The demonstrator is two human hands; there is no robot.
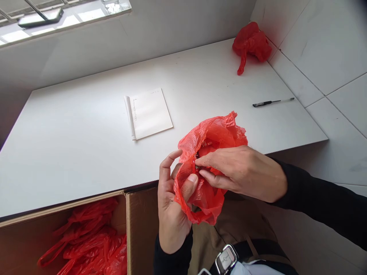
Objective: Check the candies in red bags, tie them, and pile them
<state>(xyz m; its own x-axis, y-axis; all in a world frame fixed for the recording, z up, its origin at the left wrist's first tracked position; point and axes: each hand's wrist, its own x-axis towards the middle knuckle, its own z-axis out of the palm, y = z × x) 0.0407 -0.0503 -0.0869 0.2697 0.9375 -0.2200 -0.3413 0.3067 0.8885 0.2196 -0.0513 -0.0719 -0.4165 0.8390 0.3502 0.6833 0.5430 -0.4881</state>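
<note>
A red plastic bag [212,130] is held in front of my body, just past the front edge of the table, its mouth spread wide. My left hand [172,198] grips the bag from the left, with the thumb pressed over its rim and the index finger raised. My right hand [241,168] reaches into the mouth from the right, thumb and fingers drawn together at a small dark item inside. Folds of plastic and my fingers cover most of that item, so its kind does not show.
A notebook [150,114] lies on the white table [86,126]. A pen [272,102] and another red bag [252,42] are near the tiled wall. Below the front edge, a cardboard box [142,229] contains red plastic bags [97,244]. A phone [41,18] rests on the sill.
</note>
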